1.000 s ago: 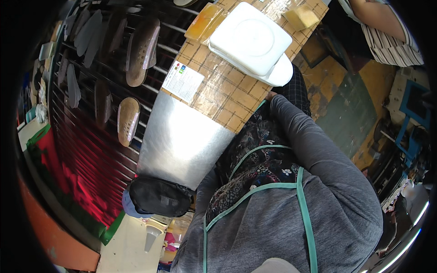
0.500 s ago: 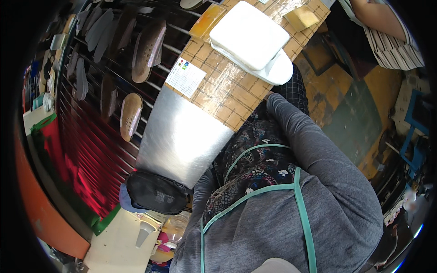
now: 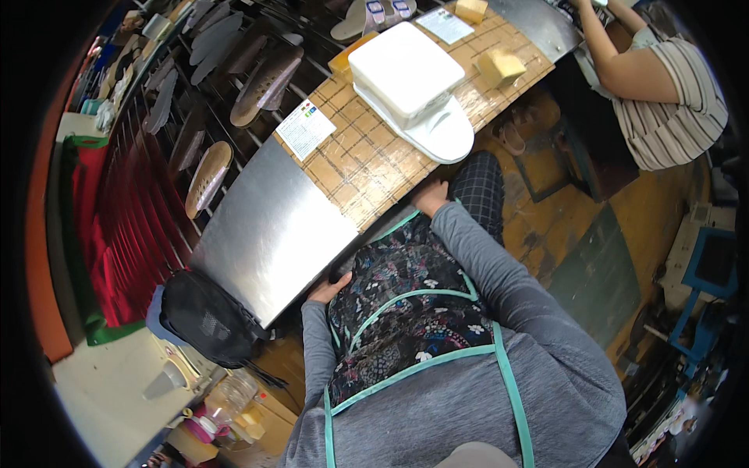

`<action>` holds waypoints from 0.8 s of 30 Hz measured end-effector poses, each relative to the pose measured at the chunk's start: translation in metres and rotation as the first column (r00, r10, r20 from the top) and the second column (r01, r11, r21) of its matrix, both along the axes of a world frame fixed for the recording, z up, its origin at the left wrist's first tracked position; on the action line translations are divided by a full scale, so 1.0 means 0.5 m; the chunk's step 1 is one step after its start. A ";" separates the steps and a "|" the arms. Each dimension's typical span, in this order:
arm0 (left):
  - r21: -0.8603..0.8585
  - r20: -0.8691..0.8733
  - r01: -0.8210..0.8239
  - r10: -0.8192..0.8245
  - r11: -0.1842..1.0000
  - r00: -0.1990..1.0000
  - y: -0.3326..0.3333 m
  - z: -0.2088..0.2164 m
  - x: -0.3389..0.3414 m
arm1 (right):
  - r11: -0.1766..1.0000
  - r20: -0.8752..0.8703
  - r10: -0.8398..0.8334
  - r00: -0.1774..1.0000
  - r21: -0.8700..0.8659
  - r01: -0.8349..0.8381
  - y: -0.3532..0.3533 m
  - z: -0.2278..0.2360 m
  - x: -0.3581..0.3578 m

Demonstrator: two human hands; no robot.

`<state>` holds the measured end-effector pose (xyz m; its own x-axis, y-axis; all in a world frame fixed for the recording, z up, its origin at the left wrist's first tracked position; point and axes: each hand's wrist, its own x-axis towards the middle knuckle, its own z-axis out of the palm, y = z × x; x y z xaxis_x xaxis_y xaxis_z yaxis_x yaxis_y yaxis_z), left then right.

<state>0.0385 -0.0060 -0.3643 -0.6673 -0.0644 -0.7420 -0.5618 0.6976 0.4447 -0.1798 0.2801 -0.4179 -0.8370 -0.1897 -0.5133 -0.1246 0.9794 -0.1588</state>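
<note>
My right hand [image 3: 431, 197] is curled closed by the table's near edge, at the mint-trimmed hem of the dark floral apron [image 3: 406, 288] over my lap; it seems to grip the hem. Lower left, my left hand [image 3: 331, 289] is at the apron's side edge below the metal tabletop [image 3: 273, 226]. Its thumb shows; the other fingers are mostly hidden. Beyond my hands, a white lidded plastic container [image 3: 406, 70] stands on the table's taped brown plaid covering [image 3: 359, 175], over a white rounded base [image 3: 441, 136].
Yellowish blocks [image 3: 501, 68] and printed sheets [image 3: 306, 130] lie on the table. Footbed soles [image 3: 209, 179] rest on a metal rack to the left. A black bag [image 3: 211, 320] hangs at the table's near corner. Another person in a striped top [image 3: 671, 101] sits at the far right.
Both hands, hidden before, now show at the table's near edge and the apron. The view has shifted, bringing in more of the far table end and the other person.
</note>
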 end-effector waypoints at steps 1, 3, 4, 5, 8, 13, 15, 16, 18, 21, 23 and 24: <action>0.025 -0.034 -0.065 0.065 0.998 0.997 0.013 0.015 0.004 | 0.999 -0.001 0.047 0.999 0.024 -0.047 -0.004 0.025 0.005; 0.098 -0.052 -0.117 0.123 0.988 0.991 0.036 0.044 0.013 | 0.982 0.050 0.161 0.986 0.089 -0.165 -0.013 0.075 0.025; 0.140 -0.037 -0.106 0.112 0.984 0.993 0.045 0.056 0.018 | 0.964 0.081 0.230 0.970 0.115 -0.238 -0.012 0.100 0.035; 0.149 -0.037 -0.117 0.124 0.982 0.992 0.052 0.065 0.022 | 0.958 0.061 0.266 0.962 0.095 -0.271 -0.007 0.124 0.048; -0.158 -0.219 0.057 -0.092 0.986 0.971 0.074 0.069 0.031 | 0.944 -0.005 0.313 0.950 0.109 -0.310 0.006 0.173 0.069; -0.055 -0.484 -0.170 0.122 0.984 0.866 0.078 0.044 0.025 | 0.936 -0.278 0.336 0.900 -0.011 -0.352 0.029 0.187 0.116; -0.078 -0.538 -0.249 0.169 0.965 0.826 0.078 0.038 0.025 | 0.925 -0.332 0.344 0.878 -0.041 -0.378 0.036 0.183 0.126; -0.093 -0.550 -0.288 0.192 0.953 0.813 0.078 0.038 0.026 | 0.920 -0.348 0.349 0.870 -0.051 -0.389 0.038 0.183 0.129; -0.072 -0.572 -0.345 0.245 0.936 0.783 0.082 0.042 0.032 | 0.912 -0.353 0.376 0.857 -0.024 -0.410 0.040 0.184 0.130; 0.004 -0.595 -0.454 0.367 0.891 0.715 0.088 0.058 0.045 | 0.914 -0.362 0.347 0.865 -0.074 -0.398 0.039 0.190 0.131; 0.053 -0.613 -0.522 0.440 0.851 0.656 0.090 0.070 0.052 | 0.909 -0.388 0.329 0.861 -0.117 -0.400 0.038 0.192 0.131; 0.112 -0.597 -0.545 0.495 0.831 0.632 0.089 0.076 0.053 | 0.903 -0.389 0.339 0.857 -0.122 -0.412 0.037 0.193 0.130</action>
<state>0.0652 0.0385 -0.3264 -0.7952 -0.5729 -0.1987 -0.4902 0.4144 0.7668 -0.1150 0.2985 -0.3215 -0.7981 -0.5905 -0.1201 -0.5596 0.8002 -0.2157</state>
